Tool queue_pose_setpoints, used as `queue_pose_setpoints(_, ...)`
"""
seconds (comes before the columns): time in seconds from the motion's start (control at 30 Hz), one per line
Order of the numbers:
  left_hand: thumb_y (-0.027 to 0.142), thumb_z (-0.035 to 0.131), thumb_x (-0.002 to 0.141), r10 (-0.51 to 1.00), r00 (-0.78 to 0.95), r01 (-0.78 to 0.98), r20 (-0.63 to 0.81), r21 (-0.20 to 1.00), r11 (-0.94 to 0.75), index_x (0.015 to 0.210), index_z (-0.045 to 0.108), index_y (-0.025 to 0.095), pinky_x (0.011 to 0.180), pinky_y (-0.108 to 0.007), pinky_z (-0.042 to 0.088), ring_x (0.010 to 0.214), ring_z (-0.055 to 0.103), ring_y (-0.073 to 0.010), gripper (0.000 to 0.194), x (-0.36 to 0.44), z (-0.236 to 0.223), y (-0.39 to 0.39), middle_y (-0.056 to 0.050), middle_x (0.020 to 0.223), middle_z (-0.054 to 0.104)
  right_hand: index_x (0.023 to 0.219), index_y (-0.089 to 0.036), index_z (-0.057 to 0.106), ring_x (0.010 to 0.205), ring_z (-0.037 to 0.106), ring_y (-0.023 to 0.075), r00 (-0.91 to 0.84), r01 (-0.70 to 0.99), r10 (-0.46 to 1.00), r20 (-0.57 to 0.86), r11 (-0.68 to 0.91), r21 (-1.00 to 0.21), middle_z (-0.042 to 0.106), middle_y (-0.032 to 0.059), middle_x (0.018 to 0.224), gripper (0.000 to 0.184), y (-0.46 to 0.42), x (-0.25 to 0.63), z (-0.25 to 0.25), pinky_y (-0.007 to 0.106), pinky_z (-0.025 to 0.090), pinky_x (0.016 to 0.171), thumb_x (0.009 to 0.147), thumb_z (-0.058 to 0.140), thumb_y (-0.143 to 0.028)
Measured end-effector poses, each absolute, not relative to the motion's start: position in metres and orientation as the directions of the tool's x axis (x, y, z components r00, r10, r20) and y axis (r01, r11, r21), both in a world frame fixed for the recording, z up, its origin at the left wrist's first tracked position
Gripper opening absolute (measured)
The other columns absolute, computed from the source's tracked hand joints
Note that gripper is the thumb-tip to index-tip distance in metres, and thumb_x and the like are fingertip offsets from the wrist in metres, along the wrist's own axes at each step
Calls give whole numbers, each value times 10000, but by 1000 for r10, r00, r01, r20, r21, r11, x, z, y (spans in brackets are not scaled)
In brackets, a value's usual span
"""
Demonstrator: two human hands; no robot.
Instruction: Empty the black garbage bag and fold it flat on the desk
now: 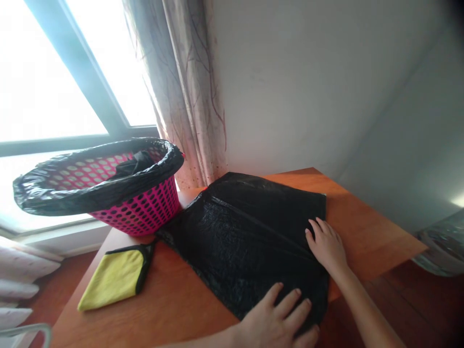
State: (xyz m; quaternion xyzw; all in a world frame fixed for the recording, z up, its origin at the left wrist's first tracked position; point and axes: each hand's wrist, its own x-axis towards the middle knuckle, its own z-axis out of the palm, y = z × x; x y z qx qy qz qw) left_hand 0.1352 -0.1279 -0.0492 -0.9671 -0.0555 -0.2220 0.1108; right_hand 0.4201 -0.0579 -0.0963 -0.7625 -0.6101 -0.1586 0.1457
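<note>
A black plastic bin bag lies spread flat on the orange wooden table. My left hand rests palm down on the bag's near edge, fingers stretched out and slightly apart. My right hand lies flat on the bag's right side, fingers extended toward the far edge. Neither hand grips anything. A pink perforated basket lined with another black bag stands tilted at the table's far left corner.
A folded yellow cloth with dark trim lies on the table in front of the basket. A patterned curtain hangs behind, beside a bright window. A grey wall stands behind the table.
</note>
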Motion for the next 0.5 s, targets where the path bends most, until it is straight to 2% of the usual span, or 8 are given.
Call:
queue_pose_setpoints(0.1, 346, 503, 982, 18, 868, 173, 496, -268, -948, 1284, 577, 341, 983, -436, 483, 1251, 539, -244, 311, 127, -57, -137, -23, 1391, 577, 1269, -120, 601, 1236, 541, 347, 237, 968, 870, 433, -249, -31, 569, 193, 1357, 477, -85, 423, -98, 498, 458, 988, 965, 344, -382)
queue_pose_setpoints(0.23, 312, 553, 962, 66, 843, 216, 534, -224, -950, 1169, 631, 255, 945, -345, 502, 1135, 606, -197, 228, 114, -44, -149, -50, 1265, 646, 1217, -132, 624, 1187, 568, 358, 277, 960, 837, 472, -262, -99, 595, 186, 1311, 501, -118, 430, -99, 514, 465, 966, 951, 347, -454)
queue_pose_setpoints(0.3, 255, 572, 951, 104, 817, 240, 567, -169, -956, 1049, 649, 216, 866, -273, 513, 974, 653, -146, 130, 111, -40, -158, -45, 1078, 693, 1191, -146, 631, 1166, 581, 347, 296, 955, 802, 519, -233, -185, 606, 176, 1296, 507, -133, 435, -99, 501, 471, 966, 943, 357, -493)
queue_pose_setpoints(0.37, 199, 571, 943, 153, 774, 273, 614, -106, -956, 914, 639, 194, 751, -214, 507, 766, 645, -97, 74, 110, -40, -168, -12, 855, 675, 1166, -153, 635, 1169, 581, 340, 328, 939, 743, 583, -191, -285, 610, 173, 1288, 514, -146, 442, -98, 489, 466, 979, 926, 380, -529)
queue_pose_setpoints(0.43, 172, 549, 947, 208, 720, 314, 662, -44, -948, 810, 608, 188, 642, -181, 477, 600, 582, -68, 149, 112, -42, -178, 22, 689, 600, 1129, -144, 643, 1131, 599, 338, 398, 905, 670, 627, -175, -388, 630, 185, 1244, 529, -160, 451, -96, 476, 477, 961, 899, 416, -562)
queue_pose_setpoints(0.5, 160, 506, 960, 267, 650, 359, 711, 22, -933, 756, 582, 196, 560, -175, 434, 511, 521, -64, 220, 113, -42, -187, 39, 595, 533, 1098, -127, 646, 993, 647, 323, 507, 842, 623, 595, -211, -497, 671, 194, 1123, 555, -173, 461, -96, 455, 511, 878, 865, 455, -593)
